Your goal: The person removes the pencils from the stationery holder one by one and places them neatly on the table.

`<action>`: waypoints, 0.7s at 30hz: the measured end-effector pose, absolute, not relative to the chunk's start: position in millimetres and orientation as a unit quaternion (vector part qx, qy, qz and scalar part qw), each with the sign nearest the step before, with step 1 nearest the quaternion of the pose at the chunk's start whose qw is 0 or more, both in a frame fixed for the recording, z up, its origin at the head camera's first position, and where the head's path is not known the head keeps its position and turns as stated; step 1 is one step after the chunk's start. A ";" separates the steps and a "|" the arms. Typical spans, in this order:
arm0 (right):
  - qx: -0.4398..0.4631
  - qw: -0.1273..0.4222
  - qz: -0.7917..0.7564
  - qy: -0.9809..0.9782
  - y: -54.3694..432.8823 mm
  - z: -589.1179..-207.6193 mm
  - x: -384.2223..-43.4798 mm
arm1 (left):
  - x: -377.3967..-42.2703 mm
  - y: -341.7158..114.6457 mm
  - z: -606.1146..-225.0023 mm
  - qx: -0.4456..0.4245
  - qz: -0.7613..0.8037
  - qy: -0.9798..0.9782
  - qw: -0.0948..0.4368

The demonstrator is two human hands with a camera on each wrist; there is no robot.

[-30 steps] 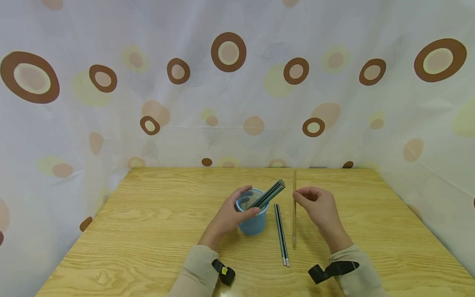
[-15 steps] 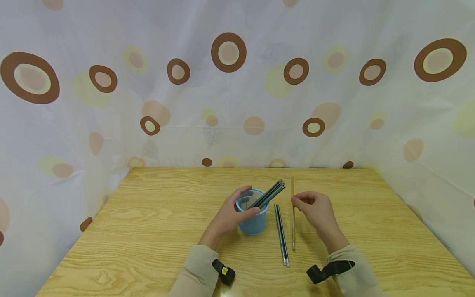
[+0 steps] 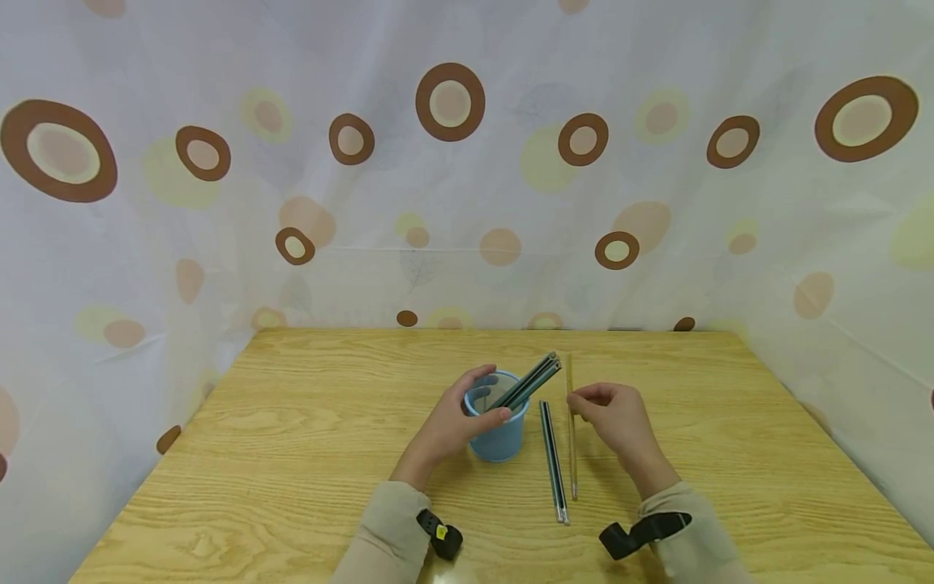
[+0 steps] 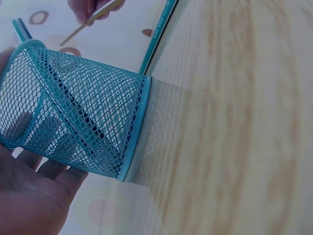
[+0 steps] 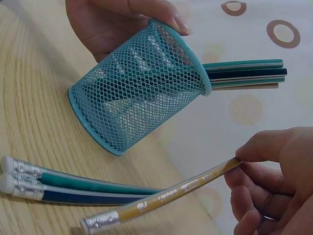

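Note:
My left hand [image 3: 448, 418] grips a light-blue mesh pencil cup [image 3: 499, 442], its thumb at the rim and its fingers around the far side. The cup stands upright on the table. Several green and dark-striped pencils [image 5: 244, 72] lean in it, their ends sticking out to the right. In my right hand [image 3: 620, 418], thumb and fingers pinch a yellow pencil [image 5: 181, 192] near its upper end. Its white eraser end points toward my body, beside two pencils on the table, a green one [image 5: 88, 182] and a dark blue one [image 5: 88, 197].
A light wood-grain table [image 3: 292, 454] spreads out around the cup and pencils. A white cloth [image 3: 452, 186] with brown and beige circles hangs behind the table and at both sides. Dark straps with small cameras sit at both wrists.
My right hand has moved left and a little toward my body, bringing the yellow pencil closer to the two pencils on the table. My left hand and the cup have stayed in place.

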State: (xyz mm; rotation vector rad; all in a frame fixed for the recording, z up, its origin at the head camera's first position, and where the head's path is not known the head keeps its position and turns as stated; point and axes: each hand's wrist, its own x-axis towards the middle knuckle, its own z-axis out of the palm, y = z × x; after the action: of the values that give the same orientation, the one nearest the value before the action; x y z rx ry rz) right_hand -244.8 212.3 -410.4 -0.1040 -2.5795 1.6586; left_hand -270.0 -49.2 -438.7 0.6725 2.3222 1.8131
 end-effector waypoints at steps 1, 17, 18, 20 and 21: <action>-0.034 0.036 0.540 -0.840 212.0 -411.1 -245.1 | -269.8 -49.2 -438.5 0.222 0.599 0.767 0.060; -0.040 0.026 0.525 -0.850 209.6 -423.1 -249.4 | -270.8 -49.4 -440.2 0.224 0.603 0.763 0.059; -0.043 0.025 0.524 -0.851 209.5 -424.0 -249.5 | -270.9 -49.5 -440.5 0.225 0.604 0.763 0.058; -0.044 0.021 0.521 -0.852 209.4 -425.4 -249.3 | -271.1 -49.5 -440.8 0.225 0.605 0.762 0.059; -0.044 0.019 0.519 -0.853 209.3 -426.2 -249.5 | -270.9 -49.6 -440.9 0.225 0.605 0.762 0.058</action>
State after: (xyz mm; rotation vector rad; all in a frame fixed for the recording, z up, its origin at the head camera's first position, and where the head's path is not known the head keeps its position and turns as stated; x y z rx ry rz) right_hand -249.5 209.3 -426.2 -0.1366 -2.6496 1.6111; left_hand -270.9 -49.6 -440.9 0.6807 2.3081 1.8324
